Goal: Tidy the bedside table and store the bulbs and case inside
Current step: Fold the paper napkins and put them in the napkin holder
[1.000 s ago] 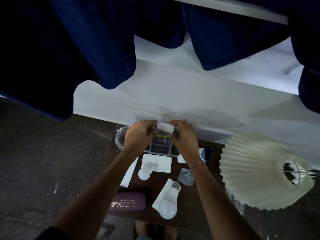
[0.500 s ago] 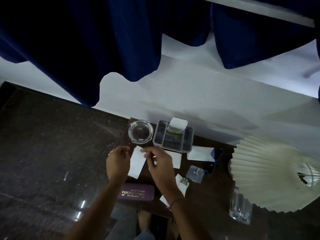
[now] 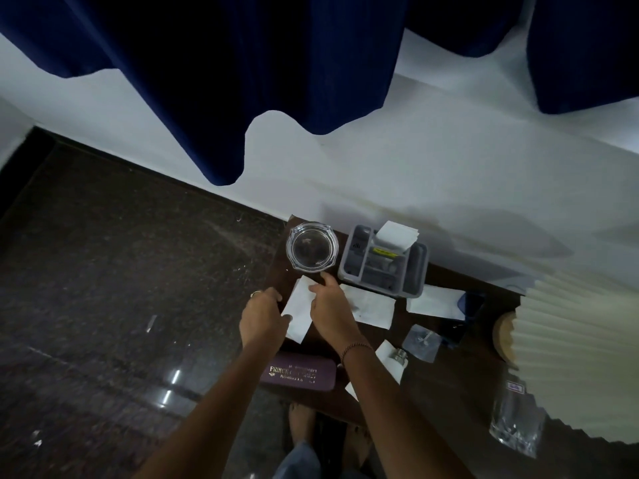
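Both hands meet over a white paper slip (image 3: 300,312) lying on the dark wooden bench (image 3: 446,385). The left hand (image 3: 261,316), a ring on one finger, has its fingers (image 3: 273,294) curled loosely at the slip's left edge, touching it. The right hand (image 3: 330,307) presses lightly curved fingers (image 3: 321,283) on the slip's right side; whether either hand actually pinches the paper cannot be told.

Just beyond the fingertips stands a round, thick-walled glass ashtray (image 3: 312,246). Right of it is a grey plastic organiser tray (image 3: 382,262) with compartments, a folded white paper (image 3: 397,233) standing in its far side. More flat white papers (image 3: 371,305) lie in front of the tray.

Near the bench's front edge, between the forearms, lies the maroon spectacle case (image 3: 299,373), oblong with gold lettering. Right of the right wrist, a bulb's metal screw base (image 3: 399,356) shows on white paper; the rest is hidden. A pleated cream lampshade (image 3: 581,347) fills the right side, a clear drinking glass (image 3: 515,423) beside it. Dark speckled floor (image 3: 121,288) stretches left.
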The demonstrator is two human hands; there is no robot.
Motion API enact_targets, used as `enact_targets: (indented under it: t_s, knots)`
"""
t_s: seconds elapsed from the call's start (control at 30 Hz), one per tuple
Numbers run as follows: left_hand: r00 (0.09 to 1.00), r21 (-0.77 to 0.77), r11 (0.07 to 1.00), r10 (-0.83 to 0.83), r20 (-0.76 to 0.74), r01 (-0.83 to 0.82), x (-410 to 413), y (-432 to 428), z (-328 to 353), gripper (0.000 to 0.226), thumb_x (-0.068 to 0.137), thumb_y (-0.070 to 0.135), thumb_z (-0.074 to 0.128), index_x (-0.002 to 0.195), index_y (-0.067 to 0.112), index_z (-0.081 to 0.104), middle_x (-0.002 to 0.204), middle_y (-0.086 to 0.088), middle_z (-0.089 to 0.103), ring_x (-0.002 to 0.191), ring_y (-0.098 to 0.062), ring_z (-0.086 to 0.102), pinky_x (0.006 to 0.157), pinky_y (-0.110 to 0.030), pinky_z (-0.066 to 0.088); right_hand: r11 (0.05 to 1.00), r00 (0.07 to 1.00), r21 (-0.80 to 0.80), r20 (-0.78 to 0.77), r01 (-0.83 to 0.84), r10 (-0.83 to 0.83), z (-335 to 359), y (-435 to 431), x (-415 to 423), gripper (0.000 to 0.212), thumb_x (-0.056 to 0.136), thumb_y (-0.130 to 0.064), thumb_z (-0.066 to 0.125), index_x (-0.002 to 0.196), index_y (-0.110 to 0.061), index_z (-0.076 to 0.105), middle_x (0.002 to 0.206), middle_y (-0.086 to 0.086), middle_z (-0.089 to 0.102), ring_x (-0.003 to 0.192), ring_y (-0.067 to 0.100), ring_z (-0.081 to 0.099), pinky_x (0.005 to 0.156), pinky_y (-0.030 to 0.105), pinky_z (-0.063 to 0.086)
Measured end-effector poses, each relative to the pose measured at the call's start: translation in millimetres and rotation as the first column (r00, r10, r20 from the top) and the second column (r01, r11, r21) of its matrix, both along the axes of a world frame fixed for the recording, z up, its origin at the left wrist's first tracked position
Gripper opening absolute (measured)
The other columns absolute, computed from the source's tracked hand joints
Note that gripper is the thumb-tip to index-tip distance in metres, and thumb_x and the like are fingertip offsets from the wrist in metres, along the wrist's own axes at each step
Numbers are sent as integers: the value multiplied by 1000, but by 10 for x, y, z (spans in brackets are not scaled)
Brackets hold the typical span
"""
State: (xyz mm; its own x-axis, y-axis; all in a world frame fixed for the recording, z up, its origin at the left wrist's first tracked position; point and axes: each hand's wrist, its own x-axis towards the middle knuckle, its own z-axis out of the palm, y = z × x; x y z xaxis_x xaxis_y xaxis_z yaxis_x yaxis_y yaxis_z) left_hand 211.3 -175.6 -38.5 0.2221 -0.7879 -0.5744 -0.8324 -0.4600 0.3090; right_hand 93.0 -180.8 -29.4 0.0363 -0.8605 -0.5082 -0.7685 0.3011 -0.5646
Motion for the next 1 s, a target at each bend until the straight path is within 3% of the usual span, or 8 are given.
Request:
enact_targets:
  t_s: [0.23,0.47,0.6,0.73,0.9,1.0]
  knots:
    - [995,-18,996,-83,51,84,-18,-5,-85,30,77,16,71,104,14,58,107,-7,62,100,-24,59,82,-35,50,988,979,1,-136,-154,152,-106,10,46,24,85,11,41,97,6,61,131,19,44,104,28,53,88,31,49]
    - [997,-25,997,-72,34,73,-10,-7,-102,11,79,16,67,90,16,67,97,-7,67,90,-25,63,76,-34,52,985,981,-89,-134,-150,138,-139,63,36,26,87,11,43,107,4,58,121,15,52,99,24,56,85,29,51]
    - [998,-73,995,-69,0,69,22,-16,-67,25,77,16,69,101,16,64,102,-7,64,92,-23,61,71,-29,46,979,993,-176,-72,-104,93,1,100,11,25,92,2,43,114,1,55,121,12,54,102,20,57,89,26,49]
    - [992,-168,982,-102,-70,89,-2,-33,80,36,76,19,69,111,18,62,104,-6,62,95,-23,60,70,-28,41,967,992,-224,-35,-125,120,182,144,-44,34,90,5,42,122,-2,53,128,9,51,109,19,55,96,25,45]
    - [990,-262,957,-136,-35,122,-130,-38,392,20,81,28,63,99,22,70,93,-4,72,88,-25,65,69,-33,50,953,993,-283,21,-109,120,398,190,-182,44,87,8,42,128,-5,51,132,8,50,116,19,52,100,22,39]
    - [992,-301,947,-124,-22,111,-184,-78,539,15,81,28,62,93,23,71,83,-4,73,81,-26,67,61,-29,45,935,994,-353,86,-27,61,486,169,-246,41,85,9,44,120,-7,58,127,7,53,113,19,54,98,22,42]
